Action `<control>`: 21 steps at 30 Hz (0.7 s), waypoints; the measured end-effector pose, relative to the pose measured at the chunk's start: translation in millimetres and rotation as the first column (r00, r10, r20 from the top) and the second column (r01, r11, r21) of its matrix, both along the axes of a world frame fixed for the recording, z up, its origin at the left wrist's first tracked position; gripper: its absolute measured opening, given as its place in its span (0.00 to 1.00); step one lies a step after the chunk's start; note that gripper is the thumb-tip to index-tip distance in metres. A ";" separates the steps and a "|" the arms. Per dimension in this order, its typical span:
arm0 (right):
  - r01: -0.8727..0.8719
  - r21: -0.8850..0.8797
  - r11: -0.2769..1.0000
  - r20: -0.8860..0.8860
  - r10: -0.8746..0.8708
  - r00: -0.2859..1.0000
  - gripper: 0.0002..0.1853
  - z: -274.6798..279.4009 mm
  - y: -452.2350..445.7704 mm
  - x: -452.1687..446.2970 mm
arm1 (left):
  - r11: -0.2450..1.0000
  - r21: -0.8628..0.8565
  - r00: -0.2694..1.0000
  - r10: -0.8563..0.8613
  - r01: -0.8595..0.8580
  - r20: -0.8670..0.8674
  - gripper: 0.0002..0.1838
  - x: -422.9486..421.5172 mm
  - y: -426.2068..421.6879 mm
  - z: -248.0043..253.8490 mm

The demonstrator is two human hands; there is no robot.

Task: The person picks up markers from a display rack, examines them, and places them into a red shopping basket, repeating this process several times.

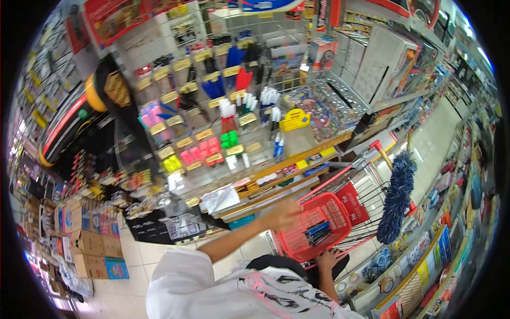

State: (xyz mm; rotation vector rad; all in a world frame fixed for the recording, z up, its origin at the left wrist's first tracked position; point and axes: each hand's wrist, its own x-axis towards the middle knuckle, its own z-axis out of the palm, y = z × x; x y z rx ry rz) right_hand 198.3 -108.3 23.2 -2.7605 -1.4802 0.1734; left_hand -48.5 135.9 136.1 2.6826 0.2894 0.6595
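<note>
My left hand [287, 213] is blurred by motion, reaching across the left edge of a red plastic basket [341, 204]. Its fingers look stretched out, and I see nothing in them. Several dark and blue pens or markers [317, 232] lie in a small pile on the basket's bottom. The basket sits in a wire shopping cart [368, 187] with red trim. My right hand [326, 259] is closed on the cart's near rim, just beside the basket's corner; its grip is partly hidden.
A display rack [255, 151] ahead carries markers, highlighters and pens in small compartments. A blue fluffy duster [398, 196] stands at the cart's right. Cardboard boxes [89, 243] are stacked at lower left. Loaded shelves [419, 266] line the right side of the tiled aisle [438, 127].
</note>
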 end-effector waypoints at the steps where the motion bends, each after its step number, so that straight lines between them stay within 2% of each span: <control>1: -0.073 0.003 0.997 0.088 0.072 0.994 0.23 -4.2 -0.6 -0.3 | 1.000 0.014 0.999 0.005 -0.006 0.042 0.23 12.1 -23.5 -22.9; 2: -0.141 -0.007 0.990 0.176 0.140 0.974 0.25 -10.0 0.1 1.2 | 1.000 0.022 0.996 0.006 -0.008 0.087 0.25 23.9 -38.3 -41.2; 4: -0.304 0.040 0.952 0.126 0.297 0.946 0.26 -33.1 -3.2 2.3 | 0.957 -0.276 0.991 0.112 -0.086 0.079 0.20 37.4 -58.0 -101.8; 5: -0.303 0.051 0.952 -0.047 0.305 0.951 0.23 -20.3 3.7 0.7 | 0.949 -0.298 0.981 0.144 -0.101 0.127 0.21 37.3 -65.4 -188.5; 6: -0.415 0.115 0.903 0.068 0.409 0.910 0.23 -18.5 7.8 0.7 | 0.906 -0.418 0.989 0.116 -0.066 0.096 0.21 38.1 -69.5 -194.0; 7: -0.462 -0.062 0.885 0.067 0.466 0.882 0.21 -6.9 13.4 -2.5 | 0.871 -0.381 0.884 0.117 -0.310 -0.453 0.21 38.8 -71.2 -188.1; 8: -0.470 -0.212 0.857 -0.070 0.466 0.882 0.21 -7.3 18.4 -3.1 | 0.934 -0.307 0.778 -0.051 -0.185 -0.626 0.20 33.1 -64.9 -130.0; 9: -0.393 -0.236 0.889 -0.128 0.373 0.919 0.18 -15.1 24.4 -6.7 | 0.841 -0.290 0.880 0.380 -0.457 -0.285 0.17 29.8 -81.8 -149.0; 10: -0.306 -0.277 0.911 -0.186 0.262 0.947 0.17 -29.2 31.4 -7.4 | 0.796 -0.261 0.832 0.478 -0.546 -0.283 0.15 35.4 -83.0 -143.7; 11: -0.277 -0.324 0.905 -0.286 0.185 0.940 0.18 -45.1 38.7 -5.0 | 0.778 -0.295 0.825 0.465 -0.554 -0.322 0.15 36.3 -85.7 -146.8; 12: -0.198 -0.282 0.939 -0.446 0.054 0.893 0.17 -64.9 46.7 -7.1 | 0.765 -0.261 0.798 0.500 -0.589 -0.336 0.15 35.5 -84.7 -147.8; 13: -0.106 -0.261 0.960 -0.591 -0.072 0.803 0.16 -86.9 55.4 -7.5 | 0.749 -0.227 0.769 0.534 -0.623 -0.351 0.15 36.3 -85.2 -151.4; 15: -0.182 -0.356 0.917 -0.521 -0.033 0.853 0.16 -119.6 76.7 -9.1 | 0.711 -0.275 0.742 0.505 -0.647 -0.440 0.12 33.9 -87.5 -154.4; 16: -0.141 -0.313 0.939 -0.573 -0.068 0.817 0.17 -123.8 89.5 -12.2 | 0.687 -0.309 0.729 0.476 -0.658 -0.492 0.10 35.0 -85.9 -154.3; 17: -0.096 -0.272 0.957 -0.621 -0.099 0.777 0.17 -126.6 101.5 -14.9 | 0.694 -0.284 0.735 0.526 -0.661 -0.427 0.07 36.5 -85.5 -152.5; 21: -0.039 -0.217 0.975 -0.730 -0.135 0.670 0.18 -173.6 139.5 -21.6 | 0.691 -0.306 0.746 0.527 -0.655 -0.407 0.06 34.4 -84.7 -157.3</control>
